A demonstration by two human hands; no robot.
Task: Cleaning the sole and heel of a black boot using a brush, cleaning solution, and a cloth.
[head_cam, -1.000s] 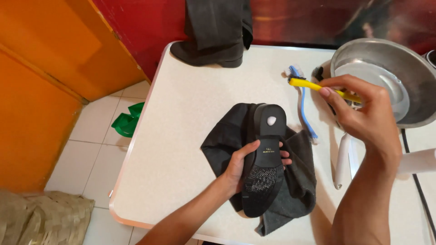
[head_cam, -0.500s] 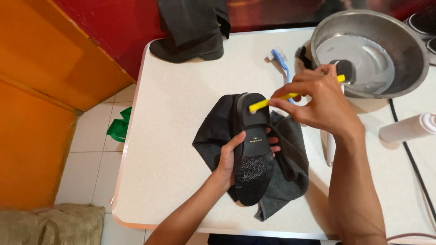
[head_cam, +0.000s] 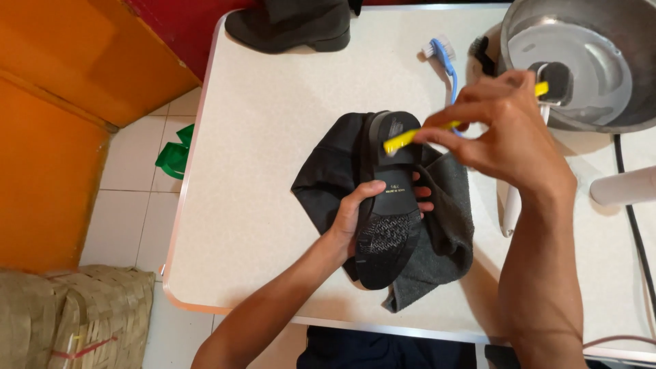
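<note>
The person's left hand (head_cam: 372,212) is curled around the middle of a black boot (head_cam: 389,205) held sole-up over the white table (head_cam: 273,123), thumb on one edge of the sole and fingertips showing on the other. The boot's soft grey shaft (head_cam: 437,239) spreads limp on the tabletop beneath it. The right hand (head_cam: 509,133) is closed in a pinch on a yellow-handled brush (head_cam: 410,138), whose near end lies over the heel while its dark head reaches back over the rim of a metal basin (head_cam: 581,68). The sole looks stiff and fairly light, with a textured forepart that should give good purchase (the smooth waist, where the hand sits now, is probably the steadiest place to grip); the fabric shaft would fold and slip if taken alone. A blue brush (head_cam: 447,61) lies just beside the basin, a second boot (head_cam: 287,24) stands at the table's far edge, and a white handle (head_cam: 509,208) rests near the right forearm.
</note>
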